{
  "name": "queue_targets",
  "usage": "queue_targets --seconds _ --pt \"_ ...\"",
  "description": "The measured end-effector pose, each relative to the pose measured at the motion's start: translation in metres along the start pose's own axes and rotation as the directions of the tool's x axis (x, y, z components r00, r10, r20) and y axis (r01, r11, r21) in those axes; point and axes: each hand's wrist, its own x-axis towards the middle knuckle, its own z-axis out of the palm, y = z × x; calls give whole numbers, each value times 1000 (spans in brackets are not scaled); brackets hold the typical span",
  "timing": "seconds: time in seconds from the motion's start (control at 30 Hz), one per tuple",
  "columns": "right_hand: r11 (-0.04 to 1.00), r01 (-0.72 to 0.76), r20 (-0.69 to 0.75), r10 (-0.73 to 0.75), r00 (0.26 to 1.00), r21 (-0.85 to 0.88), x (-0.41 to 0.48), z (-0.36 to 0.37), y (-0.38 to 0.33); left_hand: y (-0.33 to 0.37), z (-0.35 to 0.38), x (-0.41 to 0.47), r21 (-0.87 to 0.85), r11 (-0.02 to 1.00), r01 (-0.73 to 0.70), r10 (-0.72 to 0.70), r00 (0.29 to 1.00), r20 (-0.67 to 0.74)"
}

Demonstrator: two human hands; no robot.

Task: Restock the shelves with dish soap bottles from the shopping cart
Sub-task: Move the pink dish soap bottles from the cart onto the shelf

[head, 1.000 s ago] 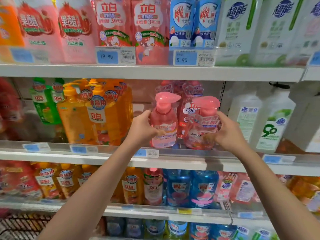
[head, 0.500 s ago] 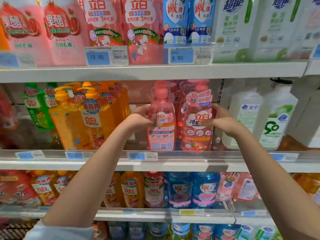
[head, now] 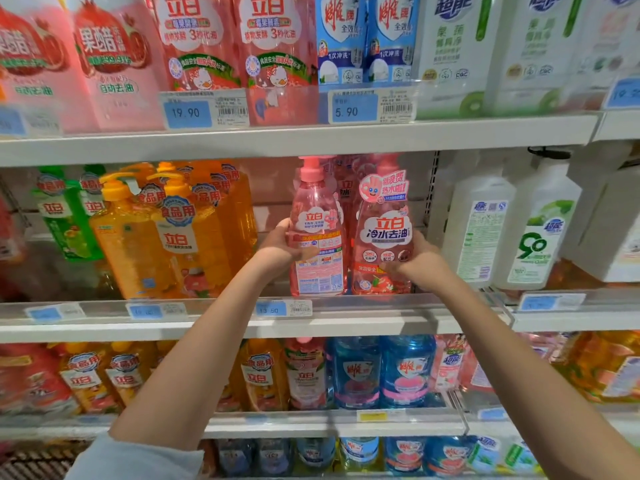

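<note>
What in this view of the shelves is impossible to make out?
All in the head view:
- Shopping cart: cut off by the bottom-left corner; contents unseen.
- Left hand: its fingers are hidden behind the left pink bottle.
- Rear pink bottles: hidden by that one and the right pink bottle, which the right hand grips; count unclear.
- Leftmost price tag on their shelf: too blurred to read.

**Both arms raised, hands gripping**

Two bare forearms reach up and forward, converging. The left hand (head: 282, 245) curls round the side of a pink bottle (head: 318, 271). The right hand (head: 417, 263) grips a second bottle (head: 384, 233) low down.
</note>
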Motion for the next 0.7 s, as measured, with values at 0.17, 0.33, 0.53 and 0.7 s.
queue_targets --seconds 0.17,0.33,0.53,0.7 --pt "997 -12 7 13 1000 -74 0 -3 -3 -1 -2 -3 16 1000 1 -1 1000 -6" --pt "998 -33 28 34 999 -59 -1 -3 -5 0 -1 -4 63 998 -14 15 1000 -5" --pt "997 -28 26 30 999 -70 -3 -2 -4 -5 1 -5 63 998 -7 8 1000 -16" --pt "998 -46 2 46 999 -37 -7 4 0 -11 8 -9 36 999 28 -25 997 -72"
